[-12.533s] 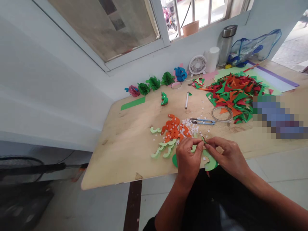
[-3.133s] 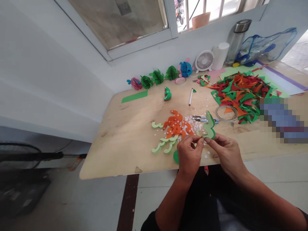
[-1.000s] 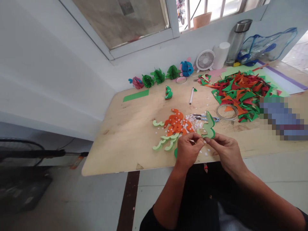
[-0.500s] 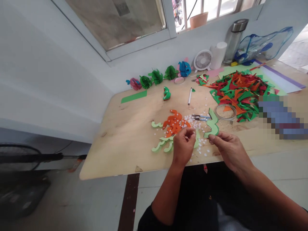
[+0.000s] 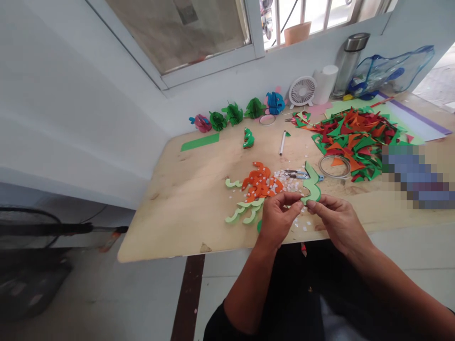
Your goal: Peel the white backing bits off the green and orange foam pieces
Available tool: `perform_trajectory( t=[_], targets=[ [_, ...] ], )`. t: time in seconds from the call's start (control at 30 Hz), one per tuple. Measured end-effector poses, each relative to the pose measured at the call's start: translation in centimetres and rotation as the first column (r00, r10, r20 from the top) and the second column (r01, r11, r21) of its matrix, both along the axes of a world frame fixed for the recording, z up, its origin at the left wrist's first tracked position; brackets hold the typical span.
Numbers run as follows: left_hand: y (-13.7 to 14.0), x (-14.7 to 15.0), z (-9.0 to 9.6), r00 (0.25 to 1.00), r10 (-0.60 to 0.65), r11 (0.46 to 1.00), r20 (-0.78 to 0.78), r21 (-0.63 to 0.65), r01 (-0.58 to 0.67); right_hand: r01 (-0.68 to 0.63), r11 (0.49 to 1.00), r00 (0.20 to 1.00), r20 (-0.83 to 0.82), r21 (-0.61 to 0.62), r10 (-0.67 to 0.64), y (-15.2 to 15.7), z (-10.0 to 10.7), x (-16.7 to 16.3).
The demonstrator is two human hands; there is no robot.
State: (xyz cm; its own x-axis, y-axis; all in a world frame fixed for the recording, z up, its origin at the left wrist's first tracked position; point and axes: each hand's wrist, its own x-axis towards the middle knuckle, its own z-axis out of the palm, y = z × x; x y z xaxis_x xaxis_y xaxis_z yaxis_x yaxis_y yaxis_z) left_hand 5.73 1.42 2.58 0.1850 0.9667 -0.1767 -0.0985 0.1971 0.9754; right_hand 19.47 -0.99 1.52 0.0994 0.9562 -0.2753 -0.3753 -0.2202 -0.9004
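Observation:
A wavy light-green paper cutout stands between my two hands above the table's front part. My right hand pinches its lower edge between thumb and fingers. My left hand is closed at the cutout's lower left corner, thumb and forefinger pressed on it. Just beyond my left hand lies a heap of orange paper cutouts dotted with small white squares. More light-green cutouts lie to its left. Loose white paper squares are scattered around blue-handled scissors or tweezers, partly behind the cutout.
A big pile of red, orange and green scraps fills the right side, with a tape roll at its edge. A white pen lies mid-table. Folded paper figures, a small fan and a bottle line the wall.
My left hand has moved right and now meets the light-green cutout at its lower corner. My right hand keeps hold of it. The camera view has shifted slightly.

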Motion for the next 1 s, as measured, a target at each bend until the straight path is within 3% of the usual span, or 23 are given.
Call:
perform_trajectory(
  t=[0.17, 0.47, 0.73, 1.0],
  targets=[
    [0.1, 0.3, -0.1, 0.998, 0.068, 0.998, 0.018, -0.021, -0.067, -0.057, 0.998, 0.998, -0.019, 0.008, 0.057, 0.0, 0.1, -0.2],
    [-0.5, 0.8, -0.1, 0.985, 0.082, 0.987, -0.152, 0.150, -0.059, 0.050, 0.998, 0.999, 0.001, 0.040, -0.050, -0.2, 0.3, -0.9],
    [-0.9, 0.8, -0.3, 0.992, 0.102, 0.994, 0.075, -0.037, -0.099, 0.036, 0.999, 0.999, -0.019, -0.037, -0.037, -0.5, 0.3, -0.4],
    [-2.2, 0.9, -1.1, 0.998, 0.049, 0.998, 0.040, -0.044, -0.047, 0.058, 0.997, 0.997, -0.044, -0.049, -0.060, -1.2, 0.6, 0.2]
  ],
)
